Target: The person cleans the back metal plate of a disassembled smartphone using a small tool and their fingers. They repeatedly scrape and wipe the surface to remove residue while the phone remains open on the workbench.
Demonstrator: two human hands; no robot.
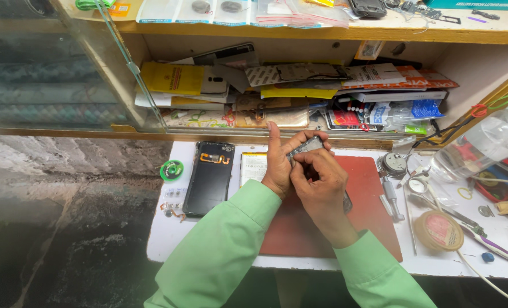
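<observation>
My left hand (278, 165) and my right hand (320, 181) meet over a red work mat (373, 194), both gripping a small dark phone frame part (305, 146) held up between the fingers. My right fingers pinch its near edge while my left thumb and fingers clasp it from the left. Just left of my hands lie an opened black phone body (210, 178) with an orange flex cable and a pale battery (254, 168), flat on the white tabletop (168, 234). Both arms wear light green sleeves.
A green tape roll (171, 170) and tiny parts lie at the left. At the right are a round tape roll (438, 230), tweezers, a screwdriver (392, 199), a clear plastic bottle (482, 145) and cables. A cluttered shelf (299, 97) of packets stands behind, a glass pane at left.
</observation>
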